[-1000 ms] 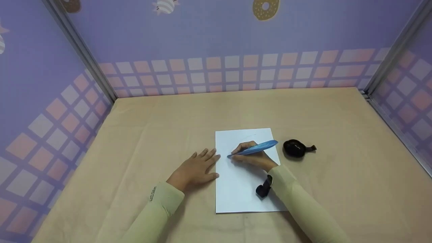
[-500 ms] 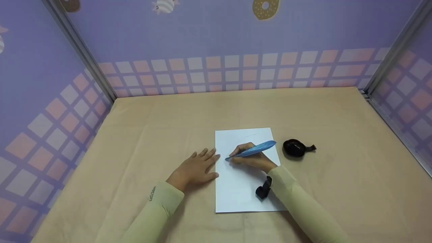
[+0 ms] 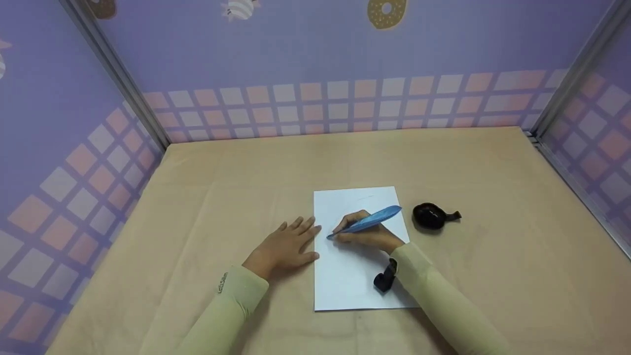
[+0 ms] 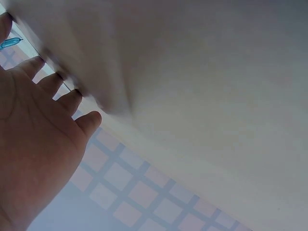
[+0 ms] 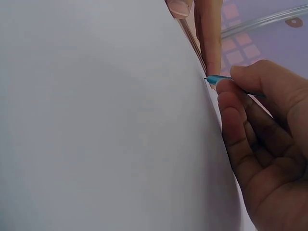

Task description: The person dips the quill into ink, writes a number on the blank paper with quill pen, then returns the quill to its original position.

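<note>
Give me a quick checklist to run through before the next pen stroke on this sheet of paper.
1. Right hand grips the blue feather pen: ok.
2. Pen tip meets the white paper: ok, the right wrist view shows the tip at the sheet.
3. Left hand lies flat by the paper's left edge, fingertips at the edge: ok.
4. Paper lies flat on the beige table: ok.
5. Black inkwell stands apart from the sheet, to its right: ok.
6. Ink on the tip: cannot tell.
</note>
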A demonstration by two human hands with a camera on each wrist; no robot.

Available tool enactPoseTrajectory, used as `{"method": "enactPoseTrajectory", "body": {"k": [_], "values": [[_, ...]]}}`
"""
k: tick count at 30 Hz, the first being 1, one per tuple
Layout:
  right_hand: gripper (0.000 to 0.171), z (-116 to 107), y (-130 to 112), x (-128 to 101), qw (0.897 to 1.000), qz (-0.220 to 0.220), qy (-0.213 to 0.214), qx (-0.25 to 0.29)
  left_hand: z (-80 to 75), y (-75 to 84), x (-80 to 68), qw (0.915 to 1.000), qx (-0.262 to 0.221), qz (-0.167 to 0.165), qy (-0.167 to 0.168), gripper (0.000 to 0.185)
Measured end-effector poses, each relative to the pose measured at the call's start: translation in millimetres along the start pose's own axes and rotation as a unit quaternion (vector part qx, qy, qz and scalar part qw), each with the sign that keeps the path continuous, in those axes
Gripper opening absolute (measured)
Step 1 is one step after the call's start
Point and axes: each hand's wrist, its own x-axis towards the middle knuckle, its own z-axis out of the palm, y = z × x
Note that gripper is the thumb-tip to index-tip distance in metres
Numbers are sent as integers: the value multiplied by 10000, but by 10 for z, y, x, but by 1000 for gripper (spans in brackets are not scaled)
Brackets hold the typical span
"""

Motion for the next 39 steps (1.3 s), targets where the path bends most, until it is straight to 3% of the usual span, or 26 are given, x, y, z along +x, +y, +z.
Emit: {"method": "enactPoseTrajectory", "body": {"k": [18, 26, 33, 39], "values": [[19, -22, -15, -19, 9988, -191, -441, 40, -19, 11, 3, 10000, 35, -55, -33, 72], [19, -35, -1, -36, 9977, -29, -616, 263, -17, 20, -1, 10000, 47, -42, 18, 71], [17, -32, 31, -53, 9958, -270, -825, 275, -6, 20, -12, 10000, 58, -7, 38, 71], [22, -30, 15, -53, 9955, -79, -925, 169, -6, 22, -27, 9999, 56, 18, 82, 70]]}}
